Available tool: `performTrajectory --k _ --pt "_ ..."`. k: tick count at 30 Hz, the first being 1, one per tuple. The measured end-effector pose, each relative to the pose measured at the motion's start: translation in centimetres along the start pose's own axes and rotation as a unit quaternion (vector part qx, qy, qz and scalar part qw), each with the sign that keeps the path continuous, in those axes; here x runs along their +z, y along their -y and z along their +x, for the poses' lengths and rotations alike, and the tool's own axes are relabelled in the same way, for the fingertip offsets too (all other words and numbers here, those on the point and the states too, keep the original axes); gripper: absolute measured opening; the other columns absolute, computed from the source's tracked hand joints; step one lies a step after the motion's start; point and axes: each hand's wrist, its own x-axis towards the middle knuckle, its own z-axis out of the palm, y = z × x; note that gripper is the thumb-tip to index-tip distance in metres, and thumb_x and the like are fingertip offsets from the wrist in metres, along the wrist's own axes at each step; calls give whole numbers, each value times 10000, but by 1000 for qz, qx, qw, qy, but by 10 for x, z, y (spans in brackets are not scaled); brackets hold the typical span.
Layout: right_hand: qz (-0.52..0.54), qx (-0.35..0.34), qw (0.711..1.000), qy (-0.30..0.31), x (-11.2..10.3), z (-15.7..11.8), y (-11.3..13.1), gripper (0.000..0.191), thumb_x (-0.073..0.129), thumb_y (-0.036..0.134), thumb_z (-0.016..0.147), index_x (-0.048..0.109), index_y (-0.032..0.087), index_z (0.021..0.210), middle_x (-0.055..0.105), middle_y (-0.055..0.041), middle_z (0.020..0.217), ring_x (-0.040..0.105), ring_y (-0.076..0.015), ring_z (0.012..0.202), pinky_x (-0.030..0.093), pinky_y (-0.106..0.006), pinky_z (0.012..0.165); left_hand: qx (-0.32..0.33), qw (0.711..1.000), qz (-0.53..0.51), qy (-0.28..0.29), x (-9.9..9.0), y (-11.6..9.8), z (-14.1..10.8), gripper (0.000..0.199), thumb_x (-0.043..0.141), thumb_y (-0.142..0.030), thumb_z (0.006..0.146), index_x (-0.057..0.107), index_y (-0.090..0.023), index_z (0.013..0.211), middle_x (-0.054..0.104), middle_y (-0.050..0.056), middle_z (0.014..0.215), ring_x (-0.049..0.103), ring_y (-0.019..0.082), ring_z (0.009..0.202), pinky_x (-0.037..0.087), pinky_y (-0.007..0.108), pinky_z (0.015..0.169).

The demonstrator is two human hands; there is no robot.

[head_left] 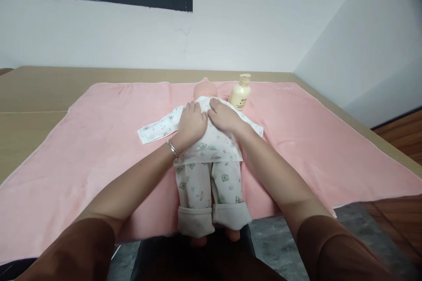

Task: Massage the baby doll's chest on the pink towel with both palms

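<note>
A baby doll (211, 147) in white printed top and trousers lies stretched out on a pink blanket (138, 184), its head away from me and its feet toward me. Its trouser cuffs are rolled up, and the feet poke out past the blanket's near edge. Flat on the left side of its upper body rests my left hand (193, 123), fingers extended, with a silver bangle at the wrist. My right hand (224, 116) lies open on the other side, close beside it. Neither hand grips anything. Which way the doll faces I cannot tell.
A pale yellow pump bottle (240, 94) stands on the blanket, right of the doll's head. The blanket covers much of a tan table (29, 92). Behind it is a white wall (244, 26) with a dark window frame (180, 0). Wooden panels (402, 140) show at the right.
</note>
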Motion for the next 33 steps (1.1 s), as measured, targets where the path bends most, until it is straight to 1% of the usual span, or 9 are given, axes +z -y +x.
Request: performTrajectory --k 2,5,8,11,16,19,24,27,33 --pt "4 21 1000 -11 3 7 -8 559 274 262 985 442 -28 1433 428 -230 1539 411 -294 1436 305 -402 1201 10 1000 7 0 1 -5 -4 535 406 -287 977 477 -23 1436 423 222 1550 321 341 1500 212 494 1259" --pt "-25 32 999 -14 3 2 -1 584 275 281 995 398 -52 1459 398 -252 1551 378 -332 1453 289 -445 1202 -6 999 -2 32 -1 0 5 548 402 -265 963 482 0 1436 408 232 1559 331 337 1497 226 480 1259" --pt "-39 20 999 -1 -2 -10 13 551 308 278 980 472 -31 1404 455 -264 1502 418 -360 1415 349 -459 1153 -28 998 -16 47 -2 12 18 547 361 -288 985 483 -27 1450 401 209 1571 345 315 1494 245 482 1254" --pt "-14 9 1000 -4 -5 -11 12 496 313 263 965 550 14 1323 535 -244 1425 499 -343 1333 401 -448 1102 -36 999 -3 31 -2 15 20 557 325 -319 1007 474 -41 1467 412 193 1569 356 300 1489 238 472 1258" --pt "22 17 999 -34 3 9 -12 502 298 312 993 533 22 1329 525 -233 1443 480 -320 1347 350 -451 1146 -9 998 63 -7 -5 -7 -1 544 324 -294 1008 505 -12 1438 471 210 1522 371 326 1477 229 493 1258" --pt "14 23 999 -41 8 13 -15 523 284 328 1007 517 7 1348 518 -242 1450 488 -323 1342 340 -457 1149 24 996 86 -27 -6 -16 -8 524 330 -239 990 531 6 1407 504 222 1490 383 326 1470 215 498 1261" --pt "-57 31 997 -41 9 -1 5 559 263 290 1020 442 -54 1423 492 -270 1464 461 -361 1376 343 -457 1147 8 999 31 26 -5 2 9 564 373 -268 965 480 -7 1454 432 210 1551 366 314 1482 260 480 1251" --pt "-66 31 996 -49 8 -4 8 559 272 289 1020 443 -58 1424 499 -270 1455 454 -368 1383 349 -445 1146 9 999 9 43 -8 10 17 573 393 -304 964 484 -25 1456 438 197 1551 370 301 1481 253 459 1258" --pt "9 40 999 -24 2 7 -8 552 293 358 1023 495 -15 1376 495 -249 1470 477 -337 1364 349 -431 1148 -6 997 70 34 -12 -15 -4 584 371 -283 981 446 33 1467 400 241 1561 329 332 1499 230 475 1262"
